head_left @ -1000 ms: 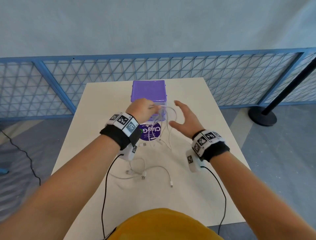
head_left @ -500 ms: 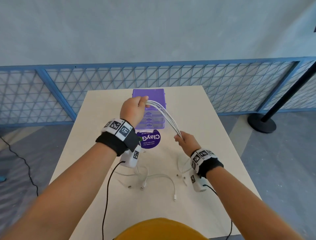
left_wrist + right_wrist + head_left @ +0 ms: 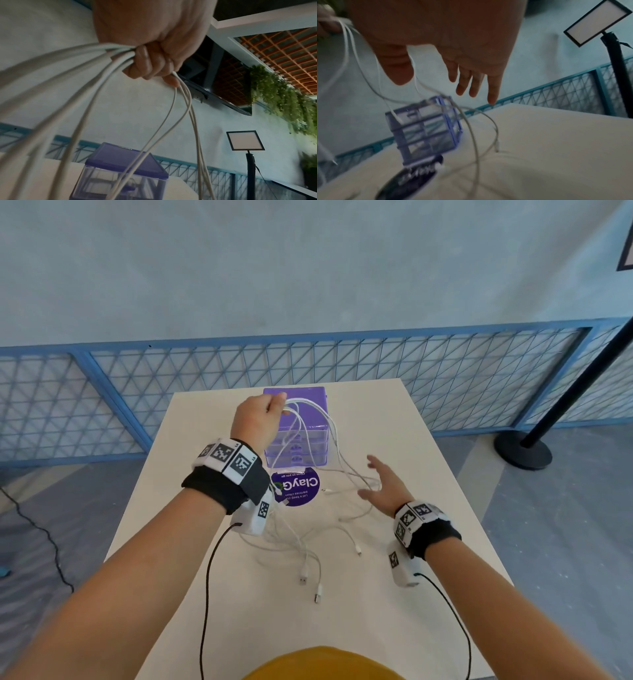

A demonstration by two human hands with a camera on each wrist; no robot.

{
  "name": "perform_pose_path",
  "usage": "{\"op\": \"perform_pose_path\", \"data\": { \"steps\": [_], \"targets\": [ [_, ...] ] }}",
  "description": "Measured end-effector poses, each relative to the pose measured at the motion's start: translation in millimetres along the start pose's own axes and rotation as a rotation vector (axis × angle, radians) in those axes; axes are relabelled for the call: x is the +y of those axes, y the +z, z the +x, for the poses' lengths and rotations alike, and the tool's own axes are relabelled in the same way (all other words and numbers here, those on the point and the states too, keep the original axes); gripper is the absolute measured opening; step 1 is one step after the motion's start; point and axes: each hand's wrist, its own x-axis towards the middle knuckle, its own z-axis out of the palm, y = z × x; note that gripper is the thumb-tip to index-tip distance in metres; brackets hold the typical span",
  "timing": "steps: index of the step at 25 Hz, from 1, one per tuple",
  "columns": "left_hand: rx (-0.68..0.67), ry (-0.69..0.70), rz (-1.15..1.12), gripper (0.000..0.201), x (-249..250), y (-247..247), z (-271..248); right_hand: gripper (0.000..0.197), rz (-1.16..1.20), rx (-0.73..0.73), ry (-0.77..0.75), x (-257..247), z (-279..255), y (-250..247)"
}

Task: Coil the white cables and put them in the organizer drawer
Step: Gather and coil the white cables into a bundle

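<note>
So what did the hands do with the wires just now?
The right hand let go of the white cables it was pinching and opened, so the strands hang slack. The left hand keeps its grip on the bunch, raised before the purple drawer box. The loose cables on the table stayed.

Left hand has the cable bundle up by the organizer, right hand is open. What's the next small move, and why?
Probably close the right hand on the hanging strands of the white cables beside it and carry them up to the left hand as another loop. The left hand grips the bundle raised, the right is open and empty, and loose ends trail on the table.
</note>
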Motion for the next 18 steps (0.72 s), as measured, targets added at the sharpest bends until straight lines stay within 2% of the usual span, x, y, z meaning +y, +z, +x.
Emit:
{"op": "perform_pose_path", "data": {
  "steps": [3,5,7,9,12,15,18],
  "targets": [
    [-0.207,0.049,0.111,0.045,6,9,-6,0.069,0.012,0.119,-0.234,-43,2,-13],
    [-0.325,0.088,0.147,0.044,14,18,-11,0.059,-0.038,0.094,-0.392,-72,4,-12],
    [-0.396,0.127,0.156,0.044,21,25,-16,0.042,-0.068,0.037,-0.474,-92,6,-8],
    [-0.411,0.154,0.124,0.042,26,26,-18,0.027,-0.043,0.027,-0.459,-100,9,-7],
    [-0.439,0.134,-0.054,0.035,25,24,-20,0.025,-0.012,0.094,-0.418,-101,8,-10],
    [-0.465,0.008,-0.192,0.034,10,21,-26,0.02,0.076,0.235,-0.379,-95,7,-23],
    [-0.524,-0.109,-0.35,0.04,-14,18,-32,0.02,0.101,0.367,-0.272,-73,18,-39]
  ]
}}
